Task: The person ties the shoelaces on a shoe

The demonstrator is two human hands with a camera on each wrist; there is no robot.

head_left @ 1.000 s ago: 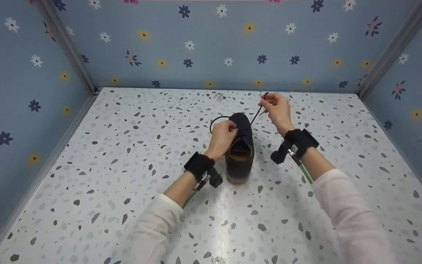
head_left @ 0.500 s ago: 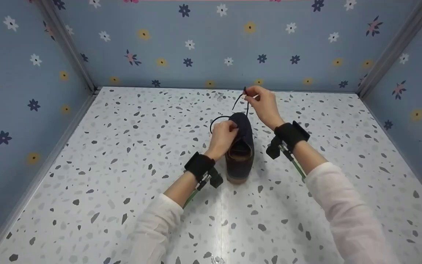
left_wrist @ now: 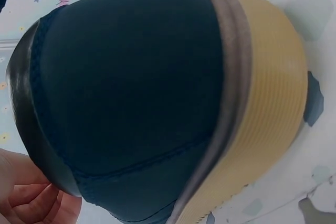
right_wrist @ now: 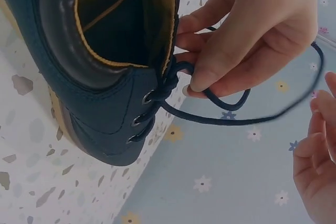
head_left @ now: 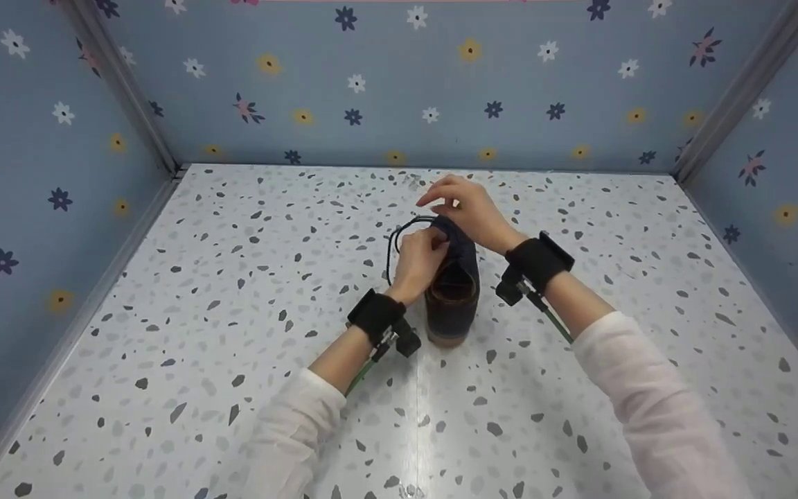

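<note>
A dark navy lace-up shoe (head_left: 451,322) stands on the speckled surface, its heel toward me. My left hand (head_left: 418,260) is over its laces. In the right wrist view, the thumb and fingers of that left hand (right_wrist: 252,40) pinch a loop of the shoelace (right_wrist: 231,107) close to the top eyelets. The other lace end (right_wrist: 231,122) runs loose from the knot and sweeps round past the left hand. My right hand (head_left: 474,215) hovers above the toe, fingers relaxed and apart, holding nothing. The left wrist view is mostly filled by the shoe's heel (left_wrist: 131,87) and tan sole (left_wrist: 273,82).
Blue flowered panels (head_left: 399,83) enclose the back and both sides of the speckled white tabletop (head_left: 233,326). Each wrist wears a black strap with a small camera (head_left: 408,337) mounted on it.
The right hand has carried the free lace leftward over the toe and let it go. That lace now curves round the left side of the left hand, which has stayed put.
</note>
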